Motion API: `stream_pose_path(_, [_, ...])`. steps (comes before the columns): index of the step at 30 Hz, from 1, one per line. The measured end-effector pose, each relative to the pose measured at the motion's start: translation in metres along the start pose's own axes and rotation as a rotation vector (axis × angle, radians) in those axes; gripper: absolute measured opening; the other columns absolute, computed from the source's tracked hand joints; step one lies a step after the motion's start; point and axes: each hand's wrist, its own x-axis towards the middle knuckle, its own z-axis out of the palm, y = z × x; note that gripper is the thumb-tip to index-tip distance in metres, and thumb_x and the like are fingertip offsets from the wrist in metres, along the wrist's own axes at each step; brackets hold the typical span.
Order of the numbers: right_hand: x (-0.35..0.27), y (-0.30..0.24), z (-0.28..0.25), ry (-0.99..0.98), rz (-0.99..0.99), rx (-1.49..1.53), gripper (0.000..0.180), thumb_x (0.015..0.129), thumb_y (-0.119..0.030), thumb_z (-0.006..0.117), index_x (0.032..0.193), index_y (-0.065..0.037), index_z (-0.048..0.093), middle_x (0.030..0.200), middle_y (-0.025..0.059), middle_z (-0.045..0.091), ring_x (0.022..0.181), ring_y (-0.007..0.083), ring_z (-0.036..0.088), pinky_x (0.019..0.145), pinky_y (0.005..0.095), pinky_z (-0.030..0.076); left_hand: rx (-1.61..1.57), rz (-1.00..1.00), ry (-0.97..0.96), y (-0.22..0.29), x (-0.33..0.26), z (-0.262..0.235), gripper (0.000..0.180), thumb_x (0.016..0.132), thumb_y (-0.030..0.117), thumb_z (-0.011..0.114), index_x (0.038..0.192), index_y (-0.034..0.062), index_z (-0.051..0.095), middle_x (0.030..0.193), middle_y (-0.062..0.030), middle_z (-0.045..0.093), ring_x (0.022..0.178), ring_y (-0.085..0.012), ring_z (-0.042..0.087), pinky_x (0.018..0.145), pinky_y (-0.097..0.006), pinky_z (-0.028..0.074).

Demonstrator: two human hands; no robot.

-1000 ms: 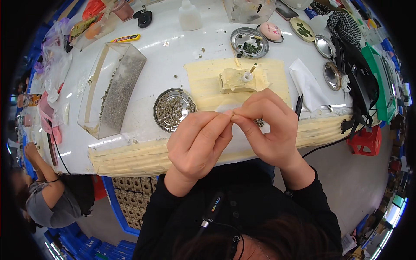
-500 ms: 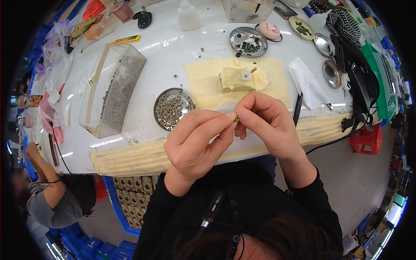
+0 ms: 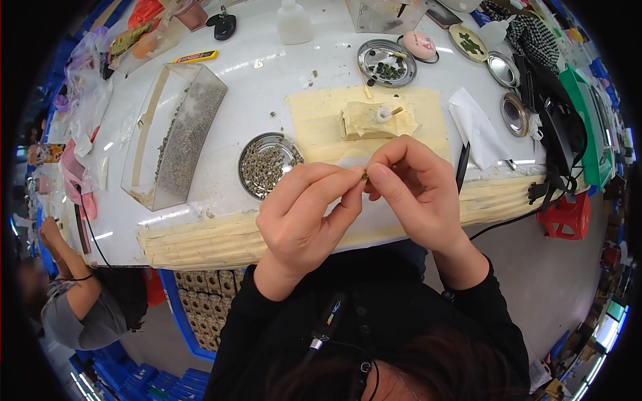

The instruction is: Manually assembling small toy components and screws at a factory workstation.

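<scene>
Apparently mid-adjustment, the left hand [image 3: 299, 217] and right hand [image 3: 422, 197] pinch a tiny piece [image 3: 365, 176] in their fingers [image 3: 386, 179] above the near edge of the desk [image 3: 251, 100], calling for steady turning.

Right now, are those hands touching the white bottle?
No, the white bottle stands well beyond the left hand and right hand, which meet at a tiny piece.

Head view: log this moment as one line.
left hand: pinching small piece; right hand: fingertips at it; round dish: small parts inside, beyond left hand; pale block: beyond hands
</scene>
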Motion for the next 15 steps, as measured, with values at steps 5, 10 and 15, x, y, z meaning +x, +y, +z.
stream_pose_path(5, [0.0020,-0.0109,-0.0021,-0.073,0.167,0.198,0.014,0.097,-0.013,0.059,0.094,0.000,0.058,0.083,0.0027,0.062,0.074,0.0074,0.060,0.065,0.0225,0.052,-0.051,-0.037,-0.022,0.0006,0.0002,-0.0026,0.023,0.070,-0.008,0.076,0.091,-0.0015,0.070,0.081,-0.0096,0.067,0.068,-0.0187,0.065,0.058,-0.027,0.052])
stream_pose_path(10, [0.0026,-0.0113,-0.0031,-0.098,0.182,0.240,0.015,0.098,-0.015,0.057,0.095,0.000,0.057,0.082,0.0043,0.063,0.073,0.0080,0.062,0.065,0.0225,0.052,-0.064,-0.048,-0.048,-0.0003,0.0005,-0.0040,0.023,0.071,-0.008,0.076,0.092,-0.0009,0.071,0.082,-0.0097,0.068,0.069,-0.0188,0.065,0.059,-0.026,0.052])
stream_pose_path(15, [0.0028,-0.0097,-0.0044,-0.129,0.224,0.306,0.016,0.099,-0.015,0.056,0.096,0.000,0.056,0.080,0.0056,0.065,0.072,0.0088,0.063,0.066,0.0230,0.053,-0.087,-0.057,-0.057,0.0003,0.0009,-0.0056,0.023,0.071,-0.008,0.076,0.093,-0.0005,0.071,0.082,-0.0097,0.068,0.070,-0.0188,0.065,0.060,-0.027,0.052])
